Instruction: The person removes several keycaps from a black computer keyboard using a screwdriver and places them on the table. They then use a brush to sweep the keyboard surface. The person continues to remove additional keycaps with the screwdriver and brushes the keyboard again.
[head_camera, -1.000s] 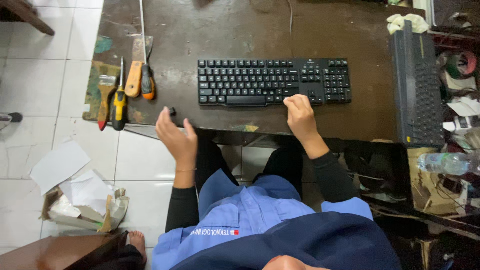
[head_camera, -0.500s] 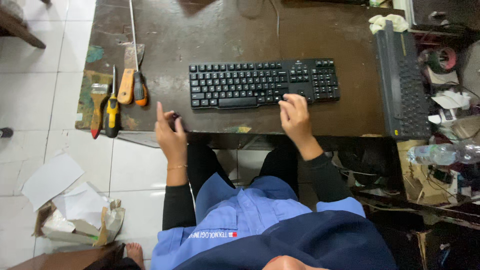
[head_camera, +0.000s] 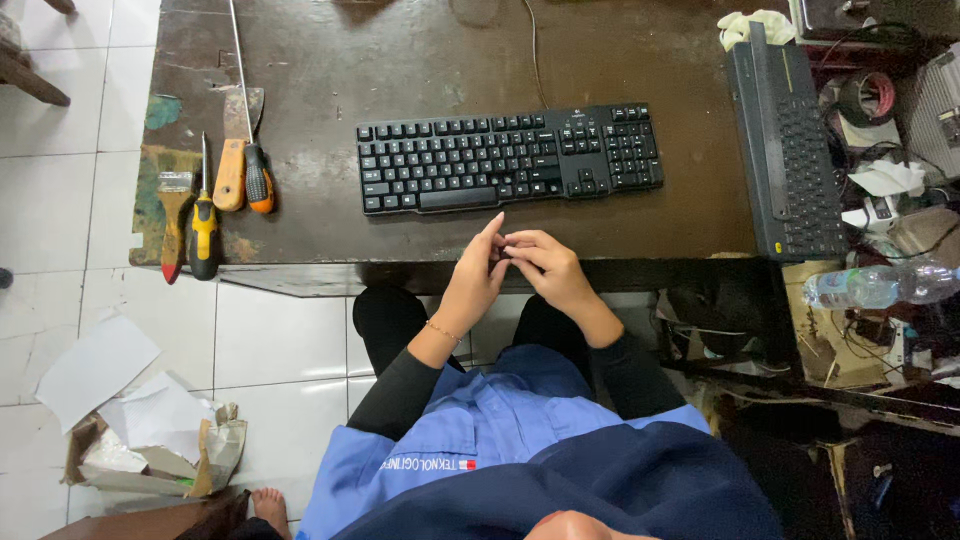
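On the brown bench (head_camera: 400, 60), screwdrivers (head_camera: 203, 225) lie at the left edge. At the near edge, the left hand (head_camera: 478, 280) and right hand (head_camera: 548, 268) meet, fingertips pinched together around something too small to tell, just below the black keyboard (head_camera: 508, 158).

I see a desk (head_camera: 400, 70) of dark wood, worn matt with rough, scuffed patches. The keyboard (head_camera: 508, 157) looks like matt black plastic. The screwdriver (head_camera: 203, 227) has a glossy yellow-and-black plastic handle and a metal shaft. The floor (head_camera: 60, 200) is smooth, faintly glossy white tile; the bottle (head_camera: 880, 285) is clear plastic.
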